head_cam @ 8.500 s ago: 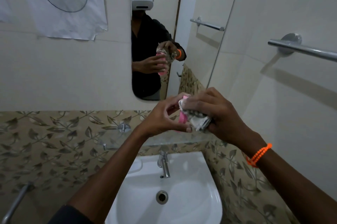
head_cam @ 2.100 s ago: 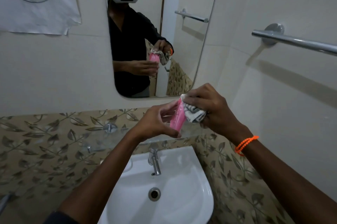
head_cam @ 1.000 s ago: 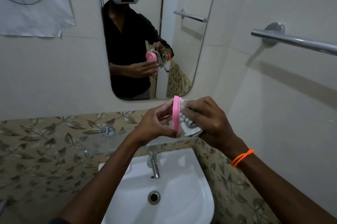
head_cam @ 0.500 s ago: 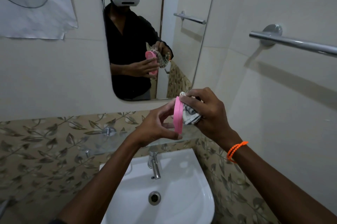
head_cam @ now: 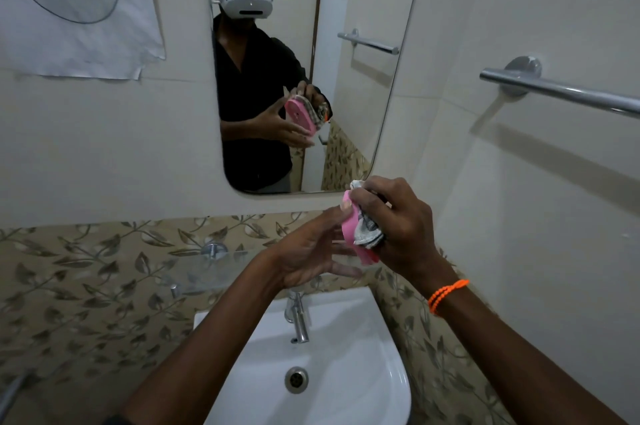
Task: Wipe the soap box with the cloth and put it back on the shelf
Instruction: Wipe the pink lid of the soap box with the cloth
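The soap box (head_cam: 350,230) is held on edge above the sink (head_cam: 349,386), pinched with the cloth (head_cam: 367,232) by the right hand (head_cam: 398,227); the left hand (head_cam: 311,258) is spread, fingertips touching only — a drop into the sink is judged possible; the shelf (head_cam: 204,274) is not yet reached.

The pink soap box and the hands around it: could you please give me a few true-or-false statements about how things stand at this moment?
1. The right hand presses the cloth against the pink soap box. True.
2. The soap box rests on the glass shelf. False: it is held up in the air, above the shelf and the sink.
3. The left hand has its fingers spread loosely, only fingertips near the box. True.
4. The orange bead bracelet is on the left wrist. False: it is on the right wrist.
5. A towel hangs on the towel bar. False: the bar is bare.
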